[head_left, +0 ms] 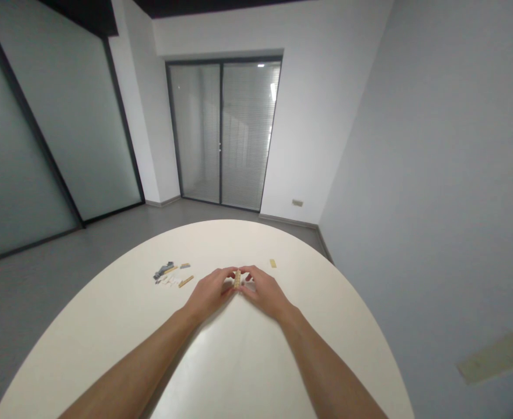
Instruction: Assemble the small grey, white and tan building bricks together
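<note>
Between my hands, over the middle of the table, is a small tan studded building-brick piece (237, 279). My left hand (212, 293) pinches it from the left with thumb and fingers. From the right, my right hand (264, 291) grips the same piece, its fingertips meeting those of the left at the far end. Fingers cover the piece's edges. A tiny dark bit shows by the right fingers, too small to name. Nearest on the left lies a long tan strip (186, 281), beside a loose pile of white pieces (171, 280) and grey pieces (164, 269).
All this rests on a round white table (239, 361). A flat yellowish piece (273, 263) lies beyond my right hand. A small grey and tan piece (185, 265) sits right of the pile. Behind stand a glass door (221, 134) and white walls.
</note>
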`<state>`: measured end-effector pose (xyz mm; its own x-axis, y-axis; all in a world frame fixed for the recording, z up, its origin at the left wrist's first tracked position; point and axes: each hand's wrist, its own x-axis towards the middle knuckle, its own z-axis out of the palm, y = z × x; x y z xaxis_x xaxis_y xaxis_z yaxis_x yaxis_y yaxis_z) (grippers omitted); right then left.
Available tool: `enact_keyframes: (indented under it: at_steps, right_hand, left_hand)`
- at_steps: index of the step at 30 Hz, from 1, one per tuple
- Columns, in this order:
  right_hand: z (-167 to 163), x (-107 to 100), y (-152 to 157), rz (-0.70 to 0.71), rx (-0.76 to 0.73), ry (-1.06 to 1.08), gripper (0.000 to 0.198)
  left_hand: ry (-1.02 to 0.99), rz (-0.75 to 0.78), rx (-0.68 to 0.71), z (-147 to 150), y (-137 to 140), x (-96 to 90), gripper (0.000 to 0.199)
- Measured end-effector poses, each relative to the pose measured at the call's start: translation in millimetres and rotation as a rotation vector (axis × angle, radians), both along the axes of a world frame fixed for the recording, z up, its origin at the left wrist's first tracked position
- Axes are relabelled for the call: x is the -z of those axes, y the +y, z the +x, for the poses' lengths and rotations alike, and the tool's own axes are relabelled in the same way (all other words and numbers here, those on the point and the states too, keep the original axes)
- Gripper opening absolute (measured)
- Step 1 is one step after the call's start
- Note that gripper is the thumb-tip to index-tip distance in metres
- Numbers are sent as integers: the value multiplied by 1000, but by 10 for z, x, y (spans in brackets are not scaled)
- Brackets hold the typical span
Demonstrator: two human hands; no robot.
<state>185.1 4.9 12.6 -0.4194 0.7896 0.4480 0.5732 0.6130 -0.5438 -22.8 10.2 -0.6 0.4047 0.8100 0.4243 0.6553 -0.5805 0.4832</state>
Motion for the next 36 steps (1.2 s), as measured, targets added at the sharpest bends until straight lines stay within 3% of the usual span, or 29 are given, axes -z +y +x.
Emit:
enact_keyframes:
  at_steps: [15, 36]
  right_hand:
    - [6, 12, 2, -2, 13, -1, 37]
    - [5, -8, -21, -16, 5, 6, 33]
  left_hand:
    - [17, -3, -7, 2, -21, -25, 44]
    - [14, 19, 19, 6, -28, -37, 38]
